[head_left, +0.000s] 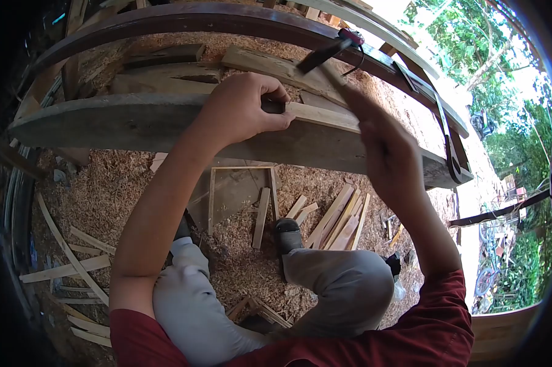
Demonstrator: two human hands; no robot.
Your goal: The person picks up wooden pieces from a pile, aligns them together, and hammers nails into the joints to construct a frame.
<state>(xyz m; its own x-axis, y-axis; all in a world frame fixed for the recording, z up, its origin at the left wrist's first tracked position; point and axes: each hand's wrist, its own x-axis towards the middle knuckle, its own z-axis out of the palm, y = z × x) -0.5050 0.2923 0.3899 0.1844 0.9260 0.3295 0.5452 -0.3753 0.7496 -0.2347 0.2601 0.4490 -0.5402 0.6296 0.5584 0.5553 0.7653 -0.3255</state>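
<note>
My left hand is closed in a pinch on the upper edge of a long grey plank. A small dark piece shows between its thumb and fingers, beside the end of a pale wood strip lying along the plank. My right hand, blurred, is wrapped round the wooden handle of a hammer. The hammer is raised above the plank, its dark head up and to the left, apart from my left hand.
A dark red-brown beam runs behind the plank, with a red object on it. A metal square leans at the right. Wood strips, a thin frame and shavings cover the ground near my feet.
</note>
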